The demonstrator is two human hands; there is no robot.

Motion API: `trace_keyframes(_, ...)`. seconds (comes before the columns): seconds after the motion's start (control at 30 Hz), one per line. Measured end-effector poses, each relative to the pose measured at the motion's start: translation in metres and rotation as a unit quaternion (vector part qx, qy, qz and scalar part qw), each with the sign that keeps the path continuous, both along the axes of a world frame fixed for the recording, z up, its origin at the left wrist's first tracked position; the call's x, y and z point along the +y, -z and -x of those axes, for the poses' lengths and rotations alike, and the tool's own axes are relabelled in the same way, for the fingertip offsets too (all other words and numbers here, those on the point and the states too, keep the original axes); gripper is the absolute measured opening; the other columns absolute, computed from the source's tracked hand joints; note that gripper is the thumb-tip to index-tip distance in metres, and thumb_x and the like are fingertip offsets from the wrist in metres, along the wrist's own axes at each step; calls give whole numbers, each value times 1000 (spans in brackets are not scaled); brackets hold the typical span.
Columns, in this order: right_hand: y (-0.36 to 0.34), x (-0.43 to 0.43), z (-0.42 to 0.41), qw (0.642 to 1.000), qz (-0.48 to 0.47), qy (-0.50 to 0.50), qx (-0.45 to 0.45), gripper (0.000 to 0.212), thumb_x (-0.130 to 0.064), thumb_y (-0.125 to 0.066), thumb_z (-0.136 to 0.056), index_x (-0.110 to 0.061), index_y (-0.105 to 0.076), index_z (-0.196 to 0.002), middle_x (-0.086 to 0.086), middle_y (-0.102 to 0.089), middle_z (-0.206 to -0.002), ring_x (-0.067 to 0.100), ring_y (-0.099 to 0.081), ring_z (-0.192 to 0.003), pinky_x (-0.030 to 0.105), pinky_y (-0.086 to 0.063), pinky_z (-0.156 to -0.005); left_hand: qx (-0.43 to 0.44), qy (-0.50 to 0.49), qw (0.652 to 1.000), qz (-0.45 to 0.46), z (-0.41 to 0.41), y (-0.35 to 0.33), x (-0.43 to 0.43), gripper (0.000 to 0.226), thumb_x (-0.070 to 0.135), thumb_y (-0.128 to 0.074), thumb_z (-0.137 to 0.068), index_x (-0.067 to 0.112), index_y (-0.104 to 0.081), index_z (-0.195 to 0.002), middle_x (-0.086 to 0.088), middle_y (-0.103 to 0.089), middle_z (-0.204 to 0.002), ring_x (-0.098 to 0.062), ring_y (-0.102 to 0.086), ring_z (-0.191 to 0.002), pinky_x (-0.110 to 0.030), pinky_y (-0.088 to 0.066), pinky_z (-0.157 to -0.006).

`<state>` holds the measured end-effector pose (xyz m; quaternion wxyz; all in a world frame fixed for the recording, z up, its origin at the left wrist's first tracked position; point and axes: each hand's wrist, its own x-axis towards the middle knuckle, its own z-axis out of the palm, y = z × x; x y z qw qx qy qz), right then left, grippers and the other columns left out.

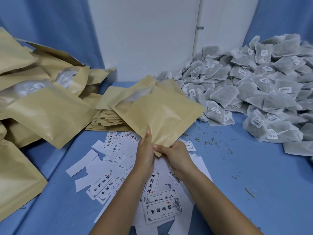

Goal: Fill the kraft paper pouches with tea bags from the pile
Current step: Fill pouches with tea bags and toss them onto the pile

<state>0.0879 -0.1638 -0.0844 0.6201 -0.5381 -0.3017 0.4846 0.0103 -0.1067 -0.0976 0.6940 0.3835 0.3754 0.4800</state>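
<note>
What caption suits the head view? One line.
Tan kraft paper pouch gripped by left hand and right hand over printed white labels, grey tea-bag pile beside.

Both hands held one tan kraft paper pouch (162, 114) by its near corner, the left hand (145, 150) beside the right hand (174, 155), above white printed paper labels (101, 185) scattered on the blue cloth-covered surface (245, 175). A heap of grey mesh tea bags (254, 85) filled the far right corner. Filled brown pouches (42, 102) lay piled along the left edge.

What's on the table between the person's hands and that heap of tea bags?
In the head view, mostly bare blue tabletop sprinkled with loose tea crumbs, plus one printed label beside the right hand, short of the tea bags.
</note>
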Motion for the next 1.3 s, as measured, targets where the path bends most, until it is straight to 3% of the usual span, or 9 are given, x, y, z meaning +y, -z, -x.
trace_keyframes(0.2, -6, 2, -12, 998, -2, 56, 14, 10, -8, -73, -79, -5, -70, -70, 14, -72, -81, 28, -65, -76, 34, -51, -74, 62, -36, 997, -26, 3, -4, 5, 28, 32, -45, -100, 16, -61, -116, -4, -72, -100, -24, -68, -96, -46, -51, -90)
trace_keyframes(0.3, -9, 5, -32, 990, -10, 138, 15, 48, -14, -78, -76, -18, -44, -43, -1, -49, -50, 15, -47, -51, 24, -39, -55, 92, -30, 995, -37, 9, -4, 9, 22, 34, -47, -99, 24, -64, -108, -2, -72, -101, -23, -67, -98, -49, -51, -91)
trace_keyframes(0.6, -17, 4, -48, 965, -68, 163, 193, 19, 3, -64, -84, -2, -61, -66, 7, -73, -77, 13, -71, -75, 20, -57, -77, 183, -54, 973, -132, 14, -10, 5, 22, 29, -43, -101, 21, -58, -115, 10, -65, -89, -3, -61, -81, -5, -44, -56)
trace_keyframes(0.7, -17, 2, -53, 964, -73, 166, 192, 26, 4, -65, -83, -5, -60, -59, 7, -73, -74, 13, -71, -72, 21, -58, -73, 223, -48, 961, -157, 13, -13, 1, 27, 28, -40, -102, 12, -59, -114, 2, -64, -86, -8, -60, -71, -13, -45, -55)
trace_keyframes(0.83, -15, 4, -60, 951, -64, 197, 228, 9, -10, -65, -88, -1, -63, -85, 4, -74, -84, 11, -71, -76, 22, -57, -70, 218, -20, 962, -165, 15, -16, 0, 30, 25, -39, -103, 5, -57, -115, -7, -52, -64, -6, -45, -34, -19, -37, -35)
trace_keyframes(1.0, -13, 3, -82, 958, -21, 262, 116, 17, -15, -71, -83, -4, -60, -76, 5, -66, -77, 15, -63, -66, 26, -53, -67, 215, -15, 961, -172, 21, -18, 3, 24, 25, -43, -101, 16, -56, -119, -3, -53, -67, -8, -44, -36, -18, -36, -33)
trace_keyframes(1.1, -18, 3, -81, 965, -38, 224, 130, 21, -12, -60, -92, -3, -59, -73, 1, -64, -58, 11, -61, -48, 26, -52, -50, 219, -53, 961, -162, 29, -21, 11, 30, 32, -55, -95, 17, -53, -121, -5, -61, -93, -16, -61, -64, -22, -42, -37)
trace_keyframes(1.17, -21, 0, -80, 978, -20, 206, 14, 32, -14, -49, -97, -7, -51, -65, -2, -54, -42, 10, -49, -35, 28, -43, -46, 243, -76, 953, -162, 34, -24, 13, 40, 32, -60, -91, 16, -50, -127, -2, -63, -109, -21, -65, -86, -23, -45, -40)
trace_keyframes(1.3, -35, -2, -71, 977, -39, 188, -92, 27, -2, -39, -94, -14, -62, -94, 8, -55, -51, 14, -43, -33, 22, -36, -39, 232, -57, 946, -218, 45, -44, 20, 35, 19, -55, -95, 20, -51, -130, -3, -65, -105, -2, -64, -67, -20, -40, -34)
